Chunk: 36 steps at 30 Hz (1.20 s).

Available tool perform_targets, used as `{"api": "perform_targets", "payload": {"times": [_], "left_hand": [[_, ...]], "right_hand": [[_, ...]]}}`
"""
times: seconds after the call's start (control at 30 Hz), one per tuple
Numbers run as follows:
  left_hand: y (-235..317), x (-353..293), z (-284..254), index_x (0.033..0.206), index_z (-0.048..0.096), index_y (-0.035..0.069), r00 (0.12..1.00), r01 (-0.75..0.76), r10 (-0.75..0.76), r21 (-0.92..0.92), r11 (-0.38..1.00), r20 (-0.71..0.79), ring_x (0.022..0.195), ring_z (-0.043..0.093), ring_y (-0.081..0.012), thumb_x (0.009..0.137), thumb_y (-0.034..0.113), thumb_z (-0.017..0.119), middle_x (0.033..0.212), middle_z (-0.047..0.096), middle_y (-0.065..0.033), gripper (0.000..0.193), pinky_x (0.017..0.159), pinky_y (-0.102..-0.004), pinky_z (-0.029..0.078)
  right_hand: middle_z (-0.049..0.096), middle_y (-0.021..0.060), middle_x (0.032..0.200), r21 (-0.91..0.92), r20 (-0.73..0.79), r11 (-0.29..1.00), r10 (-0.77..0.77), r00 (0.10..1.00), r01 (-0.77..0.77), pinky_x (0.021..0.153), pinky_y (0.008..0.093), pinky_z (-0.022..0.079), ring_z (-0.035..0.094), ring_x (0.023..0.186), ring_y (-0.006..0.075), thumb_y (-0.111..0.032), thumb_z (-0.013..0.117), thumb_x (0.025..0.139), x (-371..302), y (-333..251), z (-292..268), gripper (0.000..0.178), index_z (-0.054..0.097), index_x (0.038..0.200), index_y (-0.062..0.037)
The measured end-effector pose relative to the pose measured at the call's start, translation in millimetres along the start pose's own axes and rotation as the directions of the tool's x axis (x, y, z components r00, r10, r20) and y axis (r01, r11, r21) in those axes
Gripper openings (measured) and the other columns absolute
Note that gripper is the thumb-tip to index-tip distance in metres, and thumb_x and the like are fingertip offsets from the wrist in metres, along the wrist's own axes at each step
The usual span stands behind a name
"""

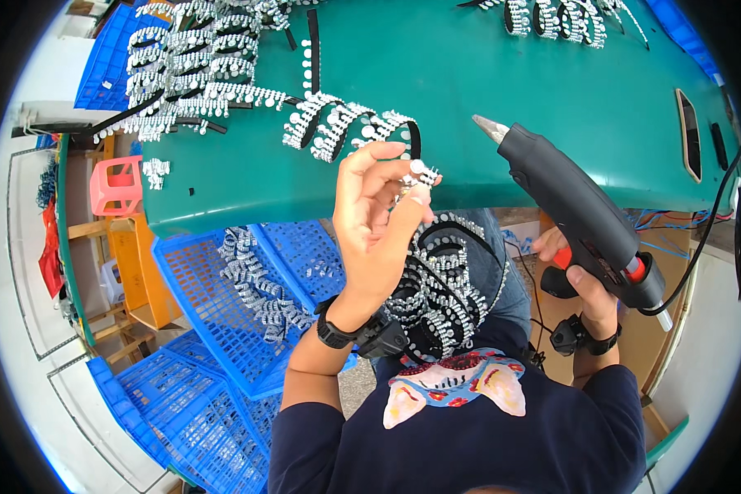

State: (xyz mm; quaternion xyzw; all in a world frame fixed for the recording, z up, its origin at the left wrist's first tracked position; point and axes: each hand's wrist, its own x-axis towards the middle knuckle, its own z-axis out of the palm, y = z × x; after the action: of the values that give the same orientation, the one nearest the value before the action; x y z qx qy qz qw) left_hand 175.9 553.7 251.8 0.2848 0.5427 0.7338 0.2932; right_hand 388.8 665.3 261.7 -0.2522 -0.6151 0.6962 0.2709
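My left hand is closed at the table's front edge, thumb and fingers pinching the end of a black-backed rhinestone trim strip. From there the strip runs up in loose curls onto the green table. In my right hand is a black hot glue gun, gripped by its handle. Its metal nozzle points up and left above the table, apart from the strip. A white glue stick sticks out of its back end. More trim lies tangled in my lap, below the left hand.
Rows of curled trim cover the table's far left, with another group at the far right. Blue plastic crates stand at lower left, one holding trim. A pink stool is beyond them. The gun's black cord runs up the right side.
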Motion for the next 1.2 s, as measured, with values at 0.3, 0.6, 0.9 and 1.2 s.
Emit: {"api": "perform_targets", "payload": {"times": [0.3, 0.6, 0.9, 1.2], "left_hand": [[7.5, 3.2, 5.1, 0.118, 0.043, 0.002, 0.996, 0.079, -0.083, -0.080, 0.994, -0.040, 0.063, 0.053, -0.0087, 0.084, 0.001, 0.057, 0.089, 0.063, -0.0105, 0.036, 0.057, -0.0220, 0.045], [8.8, 0.7, 9.8, 0.123, 0.039, 0.003, 0.994, 0.074, -0.077, -0.042, 0.996, -0.074, 0.061, 0.052, -0.0122, 0.086, 0.003, 0.055, 0.086, 0.061, -0.0107, 0.041, 0.058, -0.0245, 0.043], [9.4, 2.1, 13.7, 0.122, 0.039, 0.003, 0.992, 0.039, -0.043, -0.033, 0.999, -0.118, 0.058, 0.050, -0.0122, 0.084, 0.002, 0.057, 0.084, 0.062, -0.0109, 0.042, 0.057, -0.0241, 0.042], [6.8, 3.6, 12.3, 0.121, 0.042, 0.001, 0.995, 0.086, -0.092, -0.111, 0.990, -0.046, 0.063, 0.053, -0.0159, 0.087, 0.024, 0.043, 0.087, 0.061, -0.0144, 0.041, 0.067, -0.0286, 0.044]], "right_hand": [[0.059, 0.0126, 0.084, 0.042, 0.099, 0.999, -0.026, 0.995, 0.021, 0.084, 0.0445, 0.046, 0.058, 0.086, 0.0252, -0.015, 0.057, 0.075, 2.6, 6.2, -7.0, 0.042, 0.052, 0.111, 0.0045], [0.058, 0.0124, 0.086, 0.064, 0.119, 0.998, -0.030, 0.992, 0.022, 0.083, 0.0435, 0.047, 0.058, 0.088, 0.0251, -0.016, 0.056, 0.076, -1.9, 12.4, -11.3, 0.041, 0.052, 0.112, 0.0044], [0.059, 0.0130, 0.088, 0.086, 0.120, 0.996, -0.034, 0.992, 0.024, 0.085, 0.0433, 0.047, 0.058, 0.089, 0.0248, -0.013, 0.056, 0.077, -1.5, 11.9, -12.7, 0.041, 0.052, 0.113, 0.0045], [0.059, 0.0134, 0.089, 0.109, 0.137, 0.994, -0.046, 0.989, 0.031, 0.086, 0.0439, 0.046, 0.058, 0.090, 0.0249, -0.012, 0.056, 0.078, -2.1, 14.5, -16.1, 0.042, 0.051, 0.116, 0.0043]]}}
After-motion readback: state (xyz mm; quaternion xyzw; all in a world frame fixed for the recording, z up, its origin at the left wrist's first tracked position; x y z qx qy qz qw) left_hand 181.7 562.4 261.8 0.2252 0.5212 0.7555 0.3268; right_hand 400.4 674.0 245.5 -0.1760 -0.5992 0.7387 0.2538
